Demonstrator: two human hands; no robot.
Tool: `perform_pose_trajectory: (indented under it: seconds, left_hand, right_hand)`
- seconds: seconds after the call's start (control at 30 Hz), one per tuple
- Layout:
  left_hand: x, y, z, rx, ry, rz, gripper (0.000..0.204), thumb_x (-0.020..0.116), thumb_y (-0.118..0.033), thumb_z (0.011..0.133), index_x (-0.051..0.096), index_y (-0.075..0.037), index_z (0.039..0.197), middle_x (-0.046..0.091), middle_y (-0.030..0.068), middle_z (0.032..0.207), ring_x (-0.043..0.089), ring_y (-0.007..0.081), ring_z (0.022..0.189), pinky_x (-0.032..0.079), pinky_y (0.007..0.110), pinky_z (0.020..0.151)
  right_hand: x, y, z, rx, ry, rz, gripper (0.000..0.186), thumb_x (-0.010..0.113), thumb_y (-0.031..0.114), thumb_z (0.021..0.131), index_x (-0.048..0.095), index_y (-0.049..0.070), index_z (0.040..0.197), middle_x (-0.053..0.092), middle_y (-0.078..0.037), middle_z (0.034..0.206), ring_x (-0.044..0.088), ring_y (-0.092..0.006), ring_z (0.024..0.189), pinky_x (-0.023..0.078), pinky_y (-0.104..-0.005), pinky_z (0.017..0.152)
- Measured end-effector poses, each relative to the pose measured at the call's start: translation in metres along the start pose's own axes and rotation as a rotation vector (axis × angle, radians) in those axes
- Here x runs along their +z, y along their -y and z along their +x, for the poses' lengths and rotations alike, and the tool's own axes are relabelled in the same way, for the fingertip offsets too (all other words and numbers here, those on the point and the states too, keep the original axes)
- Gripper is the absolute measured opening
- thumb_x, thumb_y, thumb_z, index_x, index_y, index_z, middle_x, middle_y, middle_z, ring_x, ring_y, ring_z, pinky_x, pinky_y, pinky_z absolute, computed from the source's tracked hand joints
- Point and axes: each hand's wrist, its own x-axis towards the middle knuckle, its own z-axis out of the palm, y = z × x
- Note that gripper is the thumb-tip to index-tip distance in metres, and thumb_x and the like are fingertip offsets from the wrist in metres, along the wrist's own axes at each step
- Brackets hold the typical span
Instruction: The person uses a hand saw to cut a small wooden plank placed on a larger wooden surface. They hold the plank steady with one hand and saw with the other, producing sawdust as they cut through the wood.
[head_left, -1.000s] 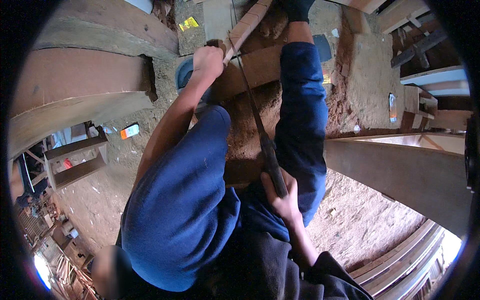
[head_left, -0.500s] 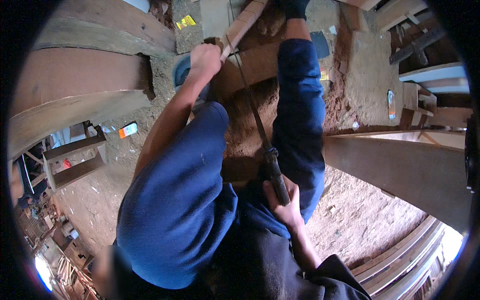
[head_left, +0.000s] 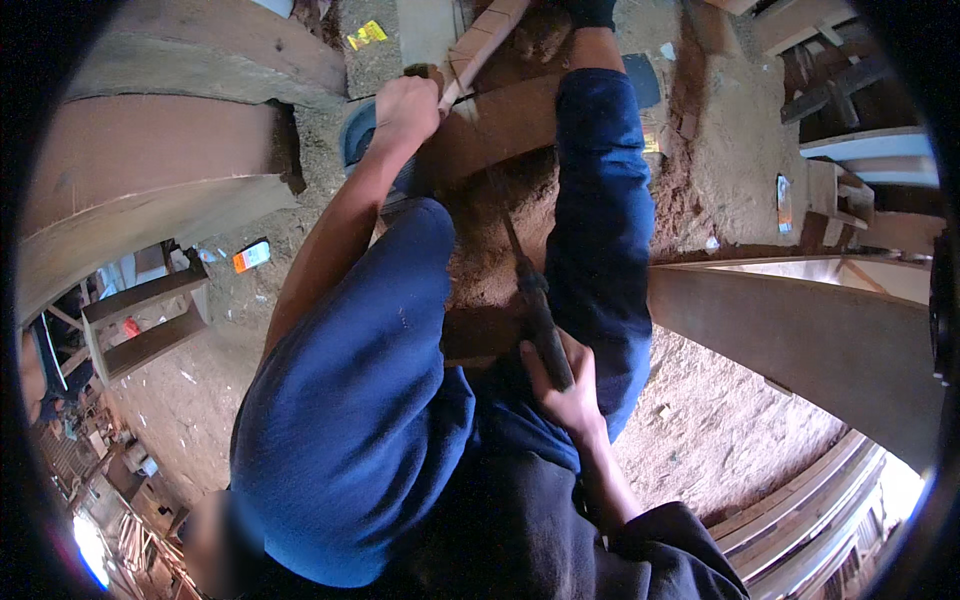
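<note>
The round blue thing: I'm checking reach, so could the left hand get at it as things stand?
Probably yes: the left hand is close beside the round blue thing, with nothing visible between, though it's occupied at the wooden strip.

On the dusty floor [head_left: 740, 430] around me, I see a yellow packet [head_left: 367, 35] toward its far edge and an orange-and-white box [head_left: 251, 256] nearer its left edge, close to an open wooden frame [head_left: 150, 290]. Thick timber boards [head_left: 150, 140] fill the far left corner. Along my right edge are a slim packet [head_left: 784, 203], a long wooden panel [head_left: 800, 335] and, at the near corner, stacked planks [head_left: 790, 510]
</note>
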Motion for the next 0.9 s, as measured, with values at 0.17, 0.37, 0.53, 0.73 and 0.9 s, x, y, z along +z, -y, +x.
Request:
perform_pose_trajectory:
  seconds: [0.17,0.37,0.53,0.73,0.9]
  left_hand:
    - [0.006,0.004,0.005,0.006,-0.016,0.067,0.015,0.069,-0.022,0.075,0.075,-0.009,0.08,0.071,0.0131,0.083,0.071,0.029,0.081,0.056,0.04,0.072]
    - [0.001,0.0,0.002,0.007,0.02,0.0,0.019,0.061,-0.018,0.08,0.074,-0.005,0.085,0.071,0.0163,0.088,0.07,0.0307,0.085,0.056,0.042,0.075]
    - [0.003,0.003,0.005,-0.036,0.056,0.05,0.016,0.066,-0.019,0.077,0.075,-0.009,0.084,0.072,0.0143,0.088,0.071,0.0291,0.085,0.056,0.04,0.075]
    - [-0.005,-0.006,0.007,-0.031,0.097,0.09,0.017,0.064,-0.019,0.079,0.075,-0.009,0.086,0.072,0.0129,0.089,0.071,0.0283,0.085,0.056,0.039,0.075]
    - [-0.006,0.001,0.005,-0.062,0.075,0.087,0.019,0.068,-0.025,0.079,0.075,-0.011,0.087,0.072,0.013,0.088,0.071,0.0272,0.086,0.056,0.038,0.075]
  right_hand:
    - [0.004,0.008,0.041,0.01,0.059,-0.005,0.014,0.063,0.011,0.09,0.063,-0.001,0.097,0.06,-0.003,0.079,0.053,-0.0079,0.074,0.044,-0.0221,0.067]
    - [0.0,0.014,-0.005,0.055,0.034,0.008,0.012,0.063,0.011,0.09,0.062,0.0,0.095,0.058,-0.001,0.076,0.049,-0.0065,0.074,0.043,-0.0247,0.065]
    - [0.01,-0.01,0.027,0.01,0.03,0.034,0.012,0.063,0.012,0.091,0.061,0.0,0.094,0.055,0.001,0.074,0.048,-0.0062,0.071,0.042,-0.024,0.063]
    - [0.0,0.017,-0.005,0.026,-0.007,0.036,0.014,0.064,0.011,0.09,0.061,-0.001,0.096,0.057,0.0,0.076,0.049,-0.0056,0.073,0.043,-0.0236,0.065]
    - [0.01,-0.004,0.015,-0.029,0.009,0.08,0.01,0.063,0.009,0.089,0.061,0.0,0.094,0.057,0.0,0.077,0.049,-0.0061,0.072,0.042,-0.0232,0.066]
